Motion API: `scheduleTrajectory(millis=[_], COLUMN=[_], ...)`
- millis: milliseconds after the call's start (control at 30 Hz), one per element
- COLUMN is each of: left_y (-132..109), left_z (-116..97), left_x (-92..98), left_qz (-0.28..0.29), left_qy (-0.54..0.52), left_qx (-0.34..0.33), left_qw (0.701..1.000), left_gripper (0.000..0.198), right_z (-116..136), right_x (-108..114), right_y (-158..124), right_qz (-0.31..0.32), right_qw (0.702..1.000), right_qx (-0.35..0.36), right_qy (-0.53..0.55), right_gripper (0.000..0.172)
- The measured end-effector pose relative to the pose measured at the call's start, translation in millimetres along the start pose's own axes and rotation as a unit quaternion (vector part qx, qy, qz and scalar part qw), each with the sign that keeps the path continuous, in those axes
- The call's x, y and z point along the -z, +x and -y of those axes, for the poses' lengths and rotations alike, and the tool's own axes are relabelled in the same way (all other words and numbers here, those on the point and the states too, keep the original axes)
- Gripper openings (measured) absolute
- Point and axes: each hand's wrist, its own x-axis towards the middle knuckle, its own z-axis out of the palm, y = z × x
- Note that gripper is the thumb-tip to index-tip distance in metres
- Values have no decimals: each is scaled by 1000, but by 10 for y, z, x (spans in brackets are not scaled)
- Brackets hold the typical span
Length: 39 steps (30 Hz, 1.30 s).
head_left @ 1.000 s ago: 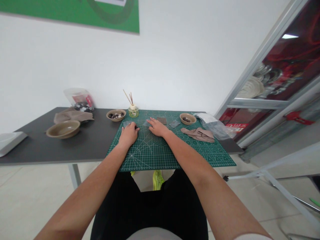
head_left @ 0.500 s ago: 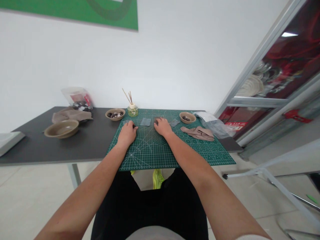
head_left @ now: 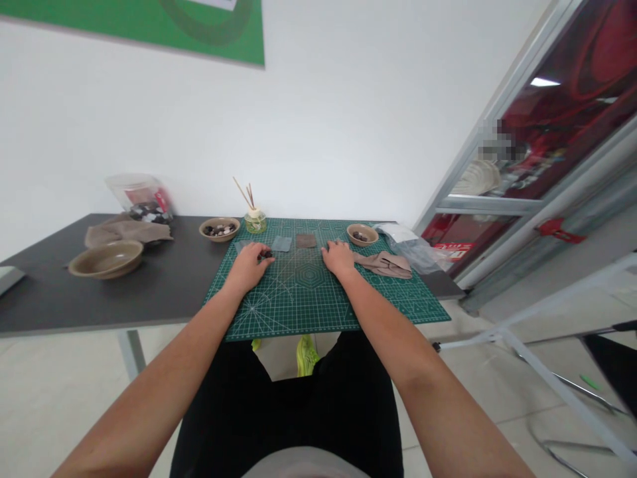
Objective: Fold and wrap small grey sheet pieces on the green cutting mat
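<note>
My left hand [head_left: 249,267] is closed above the left part of the green cutting mat [head_left: 298,312], with small dark pebbles [head_left: 266,254] at its fingertips. Behind it a pale clear packet [head_left: 241,245] is partly hidden. My right hand [head_left: 340,257] rests farther right on the mat, fingers stretched forward over the spot of another clear packet, which it mostly covers. Whether anything lies under those fingers is not visible. Between the hands lie a grey-blue square packet [head_left: 282,243] and a brown square packet [head_left: 306,241].
A bowl of mixed pebbles [head_left: 219,230] and a reed diffuser [head_left: 255,220] stand at the back left. At right are a smaller pebble bowl [head_left: 362,235], a beige cloth [head_left: 385,264] and a plastic bag [head_left: 413,251]. A large bowl [head_left: 106,259] sits on the far-left table.
My right hand has moved right, off the brown packet, which now shows fully. My left hand has shifted slightly, and the dark pebbles at its fingertips show more. The view has turned a little right.
</note>
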Motion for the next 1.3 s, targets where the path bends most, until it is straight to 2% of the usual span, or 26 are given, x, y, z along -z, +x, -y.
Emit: scheduleTrajectory(millis=[233, 400, 600, 733, 833, 967, 1100, 1200, 1300], left_y=[-45, -48, -44, -32, -30, -57, -83, -65, -36], left_z=[-25, -33, -11, -9, -4, -8, -85, -186, -284], left_x=[26, 21, 8, 11, 6, -10, 6, 29, 19], left_qz=[34, 56, 66, 71, 77, 61, -17, -6, 15], left_qy=[-87, -118, -128, -137, -134, -122, -83, -77, -103], left_qx=[35, 30, 28, 28, 29, 27, 39, 24, 66], left_qw=[995, 991, 989, 988, 988, 990, 996, 997, 992], left_gripper=[27, 28, 29, 30, 30, 25, 24, 22, 17], right_z=[3, -5, -32, 6, 123, 358, 528, 585, 611], right_x=[33, 81, 107, 212, 282, 249, 141, 88, 75], right_y=[40, -14, -34, -59, -152, -356, -506, -553, -586], right_qz=[-19, -52, -51, -134, -181, -134, -74, -57, -50], right_qw=[1000, 998, 998, 990, 972, 949, 924, 912, 906], right_qx=[6, -16, -24, -37, 0, 57, 69, 69, 92], right_qy=[-14, -21, -22, 38, 148, 279, 368, 400, 410], right_gripper=[32, 30, 26, 29, 29, 25, 20, 19, 20])
